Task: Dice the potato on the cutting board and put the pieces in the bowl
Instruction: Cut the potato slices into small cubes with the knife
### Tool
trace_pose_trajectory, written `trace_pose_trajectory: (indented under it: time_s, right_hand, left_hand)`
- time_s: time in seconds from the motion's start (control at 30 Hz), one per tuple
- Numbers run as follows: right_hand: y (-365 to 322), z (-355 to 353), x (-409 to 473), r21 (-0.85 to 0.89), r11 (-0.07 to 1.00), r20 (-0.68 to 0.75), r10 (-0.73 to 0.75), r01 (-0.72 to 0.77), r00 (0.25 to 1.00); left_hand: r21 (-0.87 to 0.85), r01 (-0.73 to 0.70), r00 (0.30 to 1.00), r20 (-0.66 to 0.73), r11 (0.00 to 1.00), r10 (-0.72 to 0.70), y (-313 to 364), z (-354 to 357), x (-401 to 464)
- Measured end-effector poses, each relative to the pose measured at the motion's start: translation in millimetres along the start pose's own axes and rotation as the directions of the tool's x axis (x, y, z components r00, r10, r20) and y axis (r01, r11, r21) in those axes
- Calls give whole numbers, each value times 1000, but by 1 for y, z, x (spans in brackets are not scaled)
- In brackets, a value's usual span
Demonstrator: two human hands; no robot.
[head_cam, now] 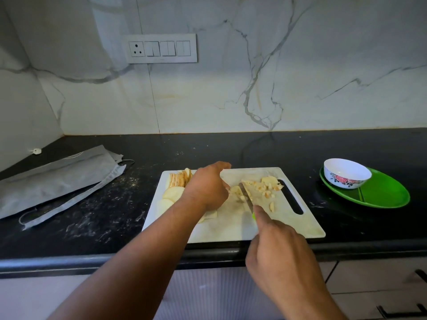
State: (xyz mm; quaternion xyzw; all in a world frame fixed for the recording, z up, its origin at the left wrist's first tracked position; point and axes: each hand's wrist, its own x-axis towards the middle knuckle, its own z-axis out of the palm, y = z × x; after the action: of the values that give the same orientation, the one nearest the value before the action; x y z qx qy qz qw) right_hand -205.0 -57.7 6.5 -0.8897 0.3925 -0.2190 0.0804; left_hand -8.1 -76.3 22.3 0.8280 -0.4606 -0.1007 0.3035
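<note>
Dicing potato on the cutting board (231,227).
My right hand (277,248) gripped the knife (246,196); my left hand (208,185) pinned potato strips (235,190), diced pieces (268,185) alongside, bowl (346,173) well apart, right.

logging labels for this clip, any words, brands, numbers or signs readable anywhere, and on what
None: no readable text shows anywhere in the head view.
bowl: a flower pattern only, no words.
switch panel: a socket and plain switches, no markings legible.
grey pouch: plain surface, no print visible.
cutting board, green plate and knife: no lettering visible.
</note>
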Motion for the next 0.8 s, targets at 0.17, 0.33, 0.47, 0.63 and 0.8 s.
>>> trace_pose_trajectory:
  time_s: [0.17,0.33,0.47,0.63,0.8]
  right_hand:
    - [-17,7,13,13,1000,-1,-17,17,1000]
    - [-25,14,15,-18,998,66,-55,56,996]
    - [-4,3,16,-16,1000,49,-4,5,999]
    - [10,-5,11,-34,998,9,48,-48,999]
    - [0,1,-6,12,998,54,-58,58,997]
  left_hand:
    - [-150,12,990,-139,989,-33,0,0,-2]
    - [-126,15,995,-100,992,-28,-3,-4,-6]
    - [-87,-43,995,-89,995,35,-5,-2,-11]
    - [-97,-47,994,-99,994,37,-8,2,-11]
    - [-87,-58,994,-102,994,49,-10,4,-12]
